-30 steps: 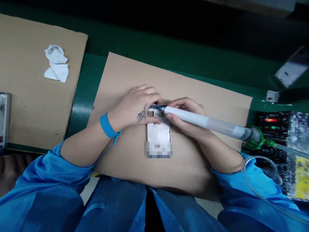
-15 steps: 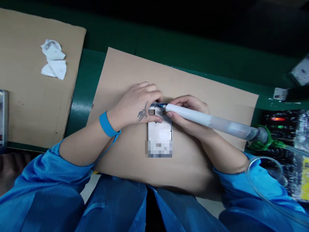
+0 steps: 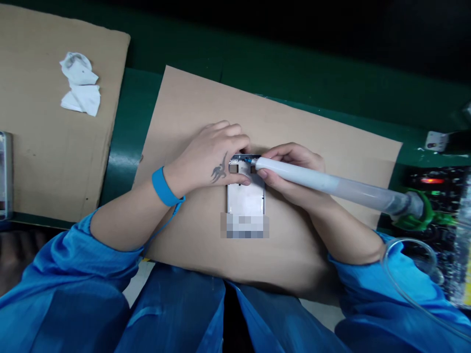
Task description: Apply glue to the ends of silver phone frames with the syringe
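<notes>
A silver phone frame (image 3: 246, 198) lies flat on a cardboard sheet (image 3: 294, 137) in front of me. My left hand (image 3: 209, 157), with a blue wrist strap (image 3: 164, 189), has its fingers curled over the frame's top left corner and pins it down. My right hand (image 3: 290, 171) grips a long white dispensing syringe (image 3: 331, 185) like a pen. The syringe's blue tip touches the frame's top edge. A clear hose (image 3: 408, 289) runs from the syringe's green rear end (image 3: 419, 208) past my right sleeve.
A second cardboard sheet (image 3: 44, 147) lies at the left with crumpled white wipes (image 3: 79, 83) on it. A metal part (image 3: 3, 174) shows at the left edge. At the right stands a dark controller with a red light (image 3: 429, 180). The bench is green (image 3: 125, 147).
The syringe tip has crept slightly rightward along the frame's top edge. My head shifted, so the whole scene slid a little; both hands keep their holds.
</notes>
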The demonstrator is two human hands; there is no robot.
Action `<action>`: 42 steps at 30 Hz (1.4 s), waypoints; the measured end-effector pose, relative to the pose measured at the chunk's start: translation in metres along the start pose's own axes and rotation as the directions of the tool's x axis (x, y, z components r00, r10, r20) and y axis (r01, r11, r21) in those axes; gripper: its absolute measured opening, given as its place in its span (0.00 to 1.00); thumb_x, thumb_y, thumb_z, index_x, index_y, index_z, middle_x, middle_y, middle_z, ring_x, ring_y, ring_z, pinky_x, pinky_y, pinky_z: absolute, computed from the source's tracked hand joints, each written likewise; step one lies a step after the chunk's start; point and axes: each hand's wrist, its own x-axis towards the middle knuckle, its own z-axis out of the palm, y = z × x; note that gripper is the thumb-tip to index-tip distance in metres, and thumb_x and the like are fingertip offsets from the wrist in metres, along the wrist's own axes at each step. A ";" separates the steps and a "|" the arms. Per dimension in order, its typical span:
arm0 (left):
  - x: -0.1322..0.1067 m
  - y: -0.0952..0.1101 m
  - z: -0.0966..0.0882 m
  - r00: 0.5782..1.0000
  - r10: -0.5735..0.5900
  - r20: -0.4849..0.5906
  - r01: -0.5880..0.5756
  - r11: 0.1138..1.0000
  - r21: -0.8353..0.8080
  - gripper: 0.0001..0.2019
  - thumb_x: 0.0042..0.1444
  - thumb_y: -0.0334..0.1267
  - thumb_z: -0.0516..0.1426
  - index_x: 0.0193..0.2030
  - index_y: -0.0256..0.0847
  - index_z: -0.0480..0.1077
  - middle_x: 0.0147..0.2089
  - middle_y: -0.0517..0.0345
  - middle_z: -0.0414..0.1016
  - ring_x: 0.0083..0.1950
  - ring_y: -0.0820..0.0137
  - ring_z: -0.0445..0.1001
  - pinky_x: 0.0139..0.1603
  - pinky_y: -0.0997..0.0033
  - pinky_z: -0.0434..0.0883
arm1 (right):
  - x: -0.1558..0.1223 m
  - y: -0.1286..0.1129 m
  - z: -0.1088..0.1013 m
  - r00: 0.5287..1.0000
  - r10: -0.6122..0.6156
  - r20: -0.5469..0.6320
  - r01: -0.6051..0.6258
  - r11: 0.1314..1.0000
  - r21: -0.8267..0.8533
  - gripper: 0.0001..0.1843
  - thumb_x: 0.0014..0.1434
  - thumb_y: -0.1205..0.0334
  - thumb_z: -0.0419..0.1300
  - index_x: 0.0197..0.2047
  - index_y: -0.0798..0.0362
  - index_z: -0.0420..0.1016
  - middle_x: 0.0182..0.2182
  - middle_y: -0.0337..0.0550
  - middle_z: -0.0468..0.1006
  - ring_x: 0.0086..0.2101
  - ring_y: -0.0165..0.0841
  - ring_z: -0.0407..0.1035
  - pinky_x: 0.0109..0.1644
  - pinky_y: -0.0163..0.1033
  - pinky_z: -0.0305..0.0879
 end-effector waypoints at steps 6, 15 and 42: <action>0.000 0.000 0.000 1.000 0.003 0.003 -0.003 1.000 -0.017 0.25 0.56 0.62 0.67 0.45 0.41 0.76 0.45 0.51 0.76 0.50 0.54 0.73 0.51 0.55 0.68 | 0.000 0.000 -0.001 1.000 0.003 0.014 -0.003 1.000 -0.004 0.18 0.60 0.45 0.75 0.41 0.49 0.80 0.31 0.41 0.80 0.28 0.32 0.72 0.30 0.37 0.70; 0.000 -0.002 0.000 1.000 0.024 -0.007 -0.024 1.000 -0.014 0.27 0.57 0.65 0.66 0.46 0.41 0.76 0.45 0.50 0.76 0.49 0.53 0.74 0.50 0.54 0.68 | 0.000 0.001 -0.001 1.000 -0.009 0.002 0.009 1.000 -0.011 0.16 0.60 0.46 0.75 0.40 0.48 0.80 0.31 0.40 0.80 0.28 0.31 0.72 0.30 0.37 0.71; -0.001 -0.005 0.002 1.000 0.031 -0.005 -0.031 0.999 -0.007 0.30 0.57 0.68 0.65 0.48 0.40 0.77 0.46 0.49 0.76 0.50 0.53 0.73 0.51 0.53 0.68 | -0.001 0.003 -0.002 0.997 0.058 -0.060 -0.063 0.995 -0.077 0.15 0.57 0.49 0.75 0.37 0.48 0.79 0.31 0.41 0.81 0.27 0.32 0.72 0.29 0.38 0.72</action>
